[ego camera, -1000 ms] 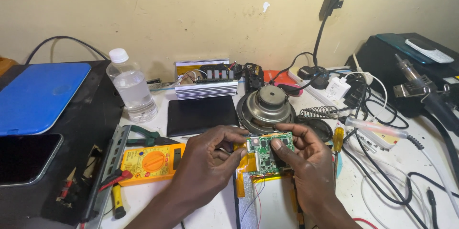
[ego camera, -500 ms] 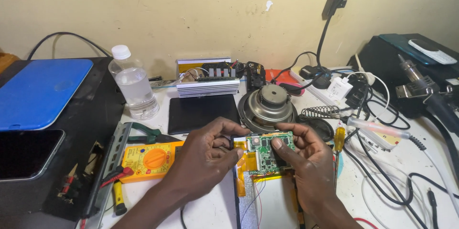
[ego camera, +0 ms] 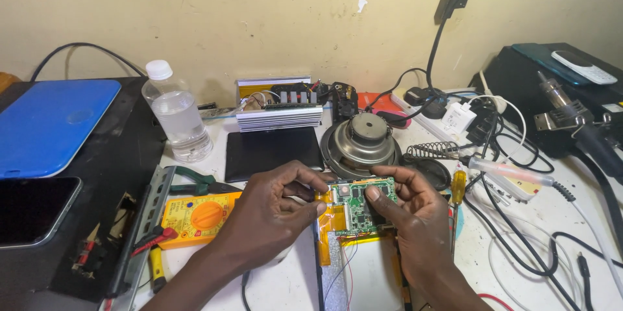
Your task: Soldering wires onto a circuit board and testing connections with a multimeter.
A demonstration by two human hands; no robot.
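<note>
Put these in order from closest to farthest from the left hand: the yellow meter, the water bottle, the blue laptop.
1. Yellow meter, just left of the left hand.
2. Water bottle, behind it, toward the wall.
3. Blue laptop, far left.

A small green rectangular circuit board (ego camera: 359, 204) (studded with tiny components) lies flat at the top of an opened flat device (ego camera: 363, 271), orange tape along its left edge.

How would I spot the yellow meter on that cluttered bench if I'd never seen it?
Start at the big blue laptop on the left, then drop toward the person's left hand. Just left of that hand lies the multimeter, flat on the white bench. It alone has a yellow body with a round orange dial, unlike the green-handled pliers above it.
</note>
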